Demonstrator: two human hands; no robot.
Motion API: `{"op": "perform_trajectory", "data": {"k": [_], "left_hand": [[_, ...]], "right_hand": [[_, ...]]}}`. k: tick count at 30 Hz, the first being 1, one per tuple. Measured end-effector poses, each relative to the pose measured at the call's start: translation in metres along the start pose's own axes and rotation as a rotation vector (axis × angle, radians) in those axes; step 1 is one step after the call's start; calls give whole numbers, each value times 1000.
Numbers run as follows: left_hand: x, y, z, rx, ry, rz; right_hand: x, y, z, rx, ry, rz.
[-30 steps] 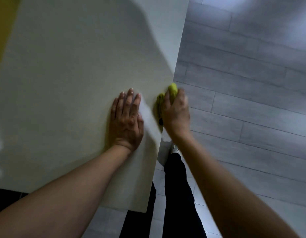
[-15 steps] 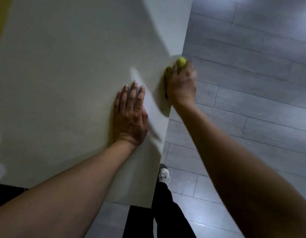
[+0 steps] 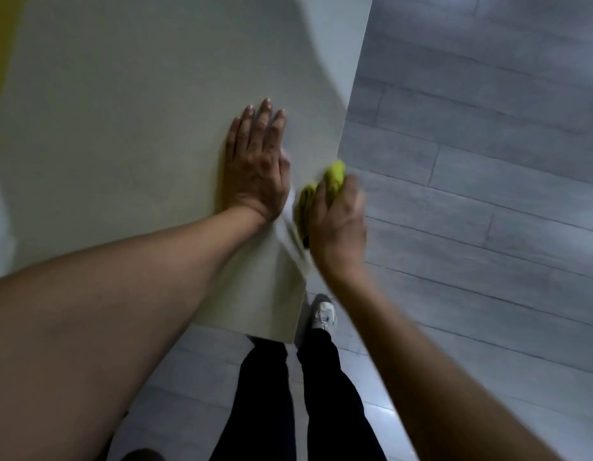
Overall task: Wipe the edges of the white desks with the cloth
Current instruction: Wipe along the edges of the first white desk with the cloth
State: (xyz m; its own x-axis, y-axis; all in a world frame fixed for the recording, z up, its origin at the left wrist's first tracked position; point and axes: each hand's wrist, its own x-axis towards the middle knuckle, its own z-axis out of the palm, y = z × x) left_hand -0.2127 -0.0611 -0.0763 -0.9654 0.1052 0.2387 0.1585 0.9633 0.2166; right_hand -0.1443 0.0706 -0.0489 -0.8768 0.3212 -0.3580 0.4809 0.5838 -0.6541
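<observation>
A white desk (image 3: 129, 134) fills the left and middle of the head view, its right edge running down from the top centre to a near corner. My right hand (image 3: 338, 224) grips a bunched yellow-green cloth (image 3: 333, 176) and presses it against that right edge, close to the near corner. The hand is motion-blurred and hides most of the cloth. My left hand (image 3: 258, 164) lies flat on the desk top, palm down with fingers together, just left of the cloth.
Grey plank flooring (image 3: 488, 161) lies to the right of and below the desk. My legs in dark trousers (image 3: 308, 400) and a white shoe (image 3: 323, 314) stand beside the desk's near corner. A yellow surface (image 3: 0, 54) borders the desk at far left.
My right hand slid the cloth away along the desk's right edge, then back towards me to near its first position. My left hand has stayed flat on the desk top.
</observation>
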Motion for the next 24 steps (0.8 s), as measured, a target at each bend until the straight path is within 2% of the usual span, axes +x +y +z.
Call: {"op": "perform_trajectory", "data": {"k": [3,6,13,17,20,24], "left_hand": [[0,-2,-1,-10,-44,7],[1,-1,-4,-10,-86,-6],[-1,1,-14,-39,-201,-29],[-3,-1,-17,-48,-193,-31],[-5,1,-20,-66,-167,-34],[-7,1,-23,-32,-169,-34]], "right_hand": [[-76,16,8,-62,-31,64],[-93,19,15,-92,21,110],[-1,-15,9,-19,101,94],[27,-24,7,-14,121,92],[-13,-7,13,-12,126,79],[-118,34,31,18,146,41]]}}
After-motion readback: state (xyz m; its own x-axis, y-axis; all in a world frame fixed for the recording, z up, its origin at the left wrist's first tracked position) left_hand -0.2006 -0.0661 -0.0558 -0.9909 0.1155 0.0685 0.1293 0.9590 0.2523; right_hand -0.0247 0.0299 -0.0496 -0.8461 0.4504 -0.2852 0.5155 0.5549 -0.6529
